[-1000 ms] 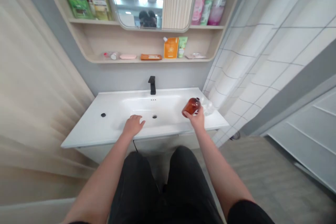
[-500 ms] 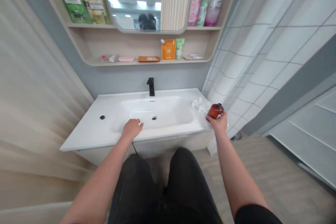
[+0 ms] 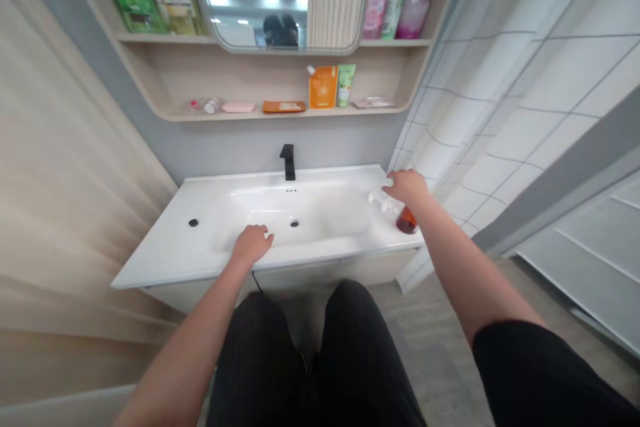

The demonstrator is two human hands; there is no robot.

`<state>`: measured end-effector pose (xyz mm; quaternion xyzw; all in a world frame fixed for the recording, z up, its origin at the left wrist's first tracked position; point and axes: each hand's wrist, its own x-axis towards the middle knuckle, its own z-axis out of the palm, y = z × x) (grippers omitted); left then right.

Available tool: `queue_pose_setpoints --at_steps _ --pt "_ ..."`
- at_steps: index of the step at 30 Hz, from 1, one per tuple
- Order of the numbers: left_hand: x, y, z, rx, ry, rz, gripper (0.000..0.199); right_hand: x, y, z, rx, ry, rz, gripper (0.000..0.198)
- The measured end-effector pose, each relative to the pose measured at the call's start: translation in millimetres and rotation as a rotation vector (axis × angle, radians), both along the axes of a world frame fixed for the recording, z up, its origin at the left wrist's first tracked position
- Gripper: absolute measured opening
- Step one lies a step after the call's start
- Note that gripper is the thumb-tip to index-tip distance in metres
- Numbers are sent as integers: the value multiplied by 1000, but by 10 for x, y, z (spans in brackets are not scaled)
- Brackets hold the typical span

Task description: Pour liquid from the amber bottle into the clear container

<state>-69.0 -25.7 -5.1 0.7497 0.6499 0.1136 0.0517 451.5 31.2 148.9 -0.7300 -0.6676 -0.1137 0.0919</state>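
White countertop, amber bottle upright, long axis vertical, top hidden.

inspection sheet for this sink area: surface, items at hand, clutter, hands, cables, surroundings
Surface: white counter with basin
Items at hand: brown bottle on counter's right end, partly hidden by right forearm; clear plastic pieces beside it
Clutter: orange pouch and green tube on shelf
Hands: left hand at basin's front, right hand near clear plastic pieces; neither visibly holding anything
Cables: thin dark line below front edge, possibly a cord
Surroundings: black faucet, mirror, beige curtain
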Motion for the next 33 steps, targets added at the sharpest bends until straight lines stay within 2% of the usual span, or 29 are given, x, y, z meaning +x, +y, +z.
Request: queue_pose_setpoints --at_steps 4,6,9,13,18,21,25,26,27,30,33 --pt "-21 3 -24 28 -10 -8 37 -162 426 26 -309 -103 -57 46" --pt "-21 -2 -21 43 -11 -5 36 -247 521 -20 -385 -119 -69 42" --pt "1 -23 26 31 -10 -8 37 -375 584 -70 -361 -122 -99 41" --pt "28 -50 121 -37 23 3 42 -562 568 -25 -334 -109 -37 41" --pt "16 -70 129 -20 -32 -12 42 -1002 276 97 -220 -57 232 36" --pt "121 -70 82 55 -262 -96 53 -1425 3 40 -177 29 413 35" --pt "451 -21 83 47 -806 -265 102 -2036 -295 -198 -178 177 646 37" --pt "529 -2 102 27 -902 -290 109 -2169 -344 -263 -184 217 703 36" --pt "591 17 125 8 -962 -304 110 -2285 -380 -326 -182 264 753 35" --pt "665 55 182 -20 -1023 -289 92 -2515 -425 -529 -120 496 824 37" --pt "642 55 168 9 -1086 -225 88 -2580 -416 -821 -49 874 820 67"
